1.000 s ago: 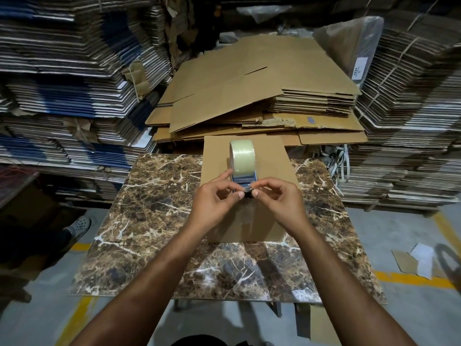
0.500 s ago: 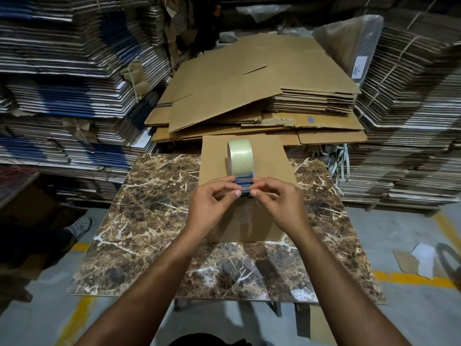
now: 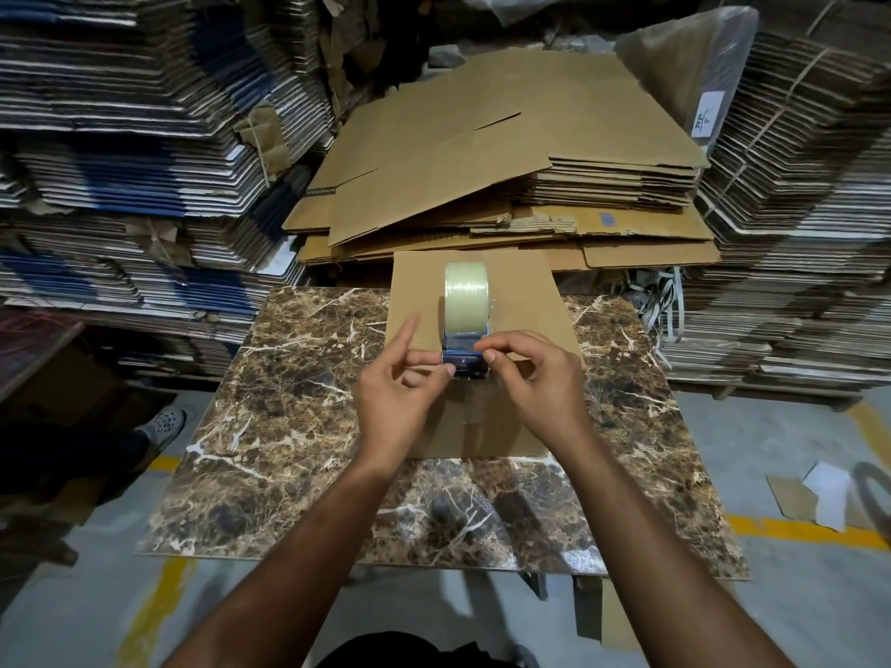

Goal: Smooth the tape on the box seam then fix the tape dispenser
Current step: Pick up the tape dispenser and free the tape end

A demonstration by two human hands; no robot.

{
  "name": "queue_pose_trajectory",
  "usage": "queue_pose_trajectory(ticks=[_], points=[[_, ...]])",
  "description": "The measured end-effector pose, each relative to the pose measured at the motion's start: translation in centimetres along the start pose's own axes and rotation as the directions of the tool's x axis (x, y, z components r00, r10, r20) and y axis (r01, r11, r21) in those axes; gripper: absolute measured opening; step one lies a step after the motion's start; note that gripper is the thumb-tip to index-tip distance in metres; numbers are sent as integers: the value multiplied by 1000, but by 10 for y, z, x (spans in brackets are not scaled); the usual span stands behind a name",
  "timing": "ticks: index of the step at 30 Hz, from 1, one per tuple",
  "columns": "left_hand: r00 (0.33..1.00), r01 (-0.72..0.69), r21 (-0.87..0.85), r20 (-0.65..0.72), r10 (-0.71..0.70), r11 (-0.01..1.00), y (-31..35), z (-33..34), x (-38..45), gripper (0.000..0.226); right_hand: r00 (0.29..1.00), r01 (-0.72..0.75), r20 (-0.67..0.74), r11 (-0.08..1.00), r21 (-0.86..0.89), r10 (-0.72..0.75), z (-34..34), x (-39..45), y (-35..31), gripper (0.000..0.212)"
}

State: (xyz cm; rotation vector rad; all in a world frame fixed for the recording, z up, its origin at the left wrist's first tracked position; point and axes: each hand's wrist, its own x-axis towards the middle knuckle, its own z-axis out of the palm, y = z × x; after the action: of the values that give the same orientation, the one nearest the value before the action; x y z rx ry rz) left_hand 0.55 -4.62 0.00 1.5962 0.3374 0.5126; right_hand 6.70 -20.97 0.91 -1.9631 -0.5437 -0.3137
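**Both hands working at the front of the tape dispenser on the box**

Head view: the tape dispenser (image 3: 465, 330) is standing upright on the closed cardboard box (image 3: 520, 301), roughly on its centre line, with the pale roll (image 3: 466, 294) at the far end and the dark front end facing the person. That placement is keeping the tool steady at a comfortable reach, so neither hand has to carry its weight while the fiddly part is being handled. The box itself is lying flat on the marbled table top (image 3: 289, 402), and a strip of clear tape (image 3: 475, 421) is showing faintly along its seam on the near side, which suggests the smoothing part is done and the dispenser fix is the step in hand.

The left hand (image 3: 400, 397) is pinching at the left corner of the dispenser's front with thumb and a bent finger, while its index finger is pointing up and away, free. The right hand (image 3: 535, 378) is curling over from the other side, fingertips (image 3: 489, 356) pinched at the top front edge. Whether they are gripping the loose tape end or the metal front itself is too small to tell. The two-sided hold looks meant to keep the tape end level while it is being reseated.

Stacks of flattened cardboard (image 3: 482, 161) are filling the background, well apart from the work.
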Motion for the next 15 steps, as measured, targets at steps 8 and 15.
queue_pose_trajectory(ticks=[8, 15], points=[[994, -52, 38, 99, 48, 998, 4, 1, 6, 29, 1000, 15, 16, 1000, 16, -16, -1, -5, 3, 14], [989, -64, 59, 140, 55, 996, 0, 2, 4, 12, 995, -97, -27, 991, 90, 100, -1, -11, 3, 27]])
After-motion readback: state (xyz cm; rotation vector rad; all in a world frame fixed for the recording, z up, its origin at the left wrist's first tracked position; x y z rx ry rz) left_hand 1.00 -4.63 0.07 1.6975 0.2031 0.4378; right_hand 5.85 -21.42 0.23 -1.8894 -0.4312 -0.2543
